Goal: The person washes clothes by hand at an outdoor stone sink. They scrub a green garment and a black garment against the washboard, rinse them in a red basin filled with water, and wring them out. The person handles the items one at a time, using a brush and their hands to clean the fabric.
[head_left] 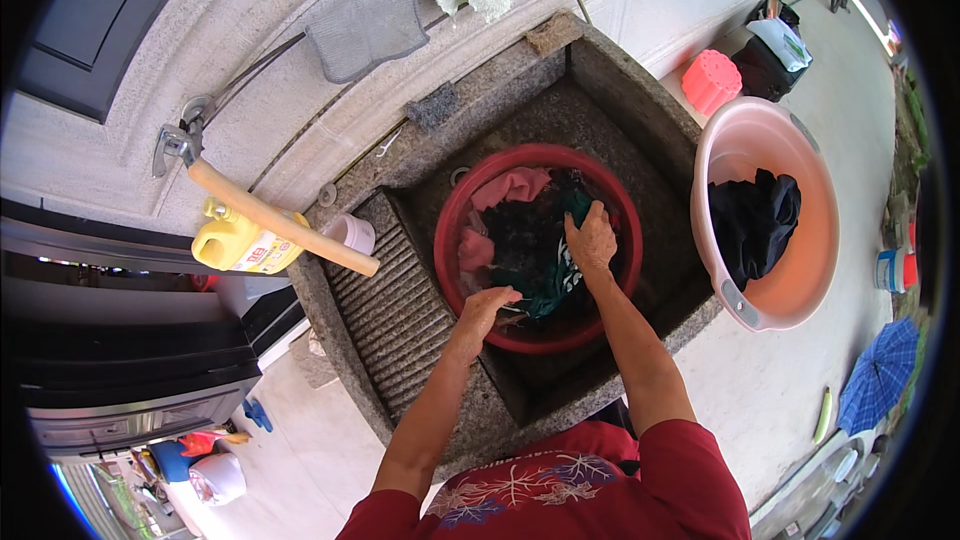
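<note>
A red basin (449, 315) sits inside a stone sink (640, 100), holding wet laundry in dark water. My right hand (592, 237) grips a dark green garment (548, 290) with white stripes, at the basin's right side. At the front left of the basin, my left hand (487, 315) is closed on the lower edge of that same garment, its thumb pointing right. Pink cloth (512, 187) lies in the water along the far and left sides. Other dark cloth (520, 225) fills the basin's middle, partly under water.
Left of the basin is a ribbed washboard (385, 300), with a white cup (351, 233) and yellow detergent jug (245, 240) by it. A hose (285, 218) hangs from the tap. A pink tub (815, 250) with black cloth (755, 225) stands at right.
</note>
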Demonstrator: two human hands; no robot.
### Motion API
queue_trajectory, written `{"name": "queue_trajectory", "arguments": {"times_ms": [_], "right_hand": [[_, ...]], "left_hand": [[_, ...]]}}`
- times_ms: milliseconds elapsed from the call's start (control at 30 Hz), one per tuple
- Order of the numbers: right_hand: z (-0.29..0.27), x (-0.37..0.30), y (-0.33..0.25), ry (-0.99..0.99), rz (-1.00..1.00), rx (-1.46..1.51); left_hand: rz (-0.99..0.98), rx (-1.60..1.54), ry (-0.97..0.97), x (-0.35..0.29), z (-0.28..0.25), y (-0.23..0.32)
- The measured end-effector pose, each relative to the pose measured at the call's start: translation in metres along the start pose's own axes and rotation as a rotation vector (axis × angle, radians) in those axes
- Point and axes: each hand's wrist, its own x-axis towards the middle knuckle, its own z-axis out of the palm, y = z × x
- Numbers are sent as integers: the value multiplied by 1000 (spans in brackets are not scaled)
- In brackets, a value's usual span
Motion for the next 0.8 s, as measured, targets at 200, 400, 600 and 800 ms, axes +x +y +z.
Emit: {"name": "queue_trajectory", "arguments": {"times_ms": [200, 400, 600, 800], "right_hand": [[21, -20, 8, -28, -346, 109], [58, -12, -4, -342, -281, -128], [114, 12, -4, -478, -72, -476], [122, 14, -28, -535, -145, -682]], "left_hand": [[86, -524, 106, 104, -15, -46], [-3, -155, 186, 138, 0, -49], [540, -185, -97, 47, 34, -8], [1070, 233, -458, -7, 82, 47]]}}
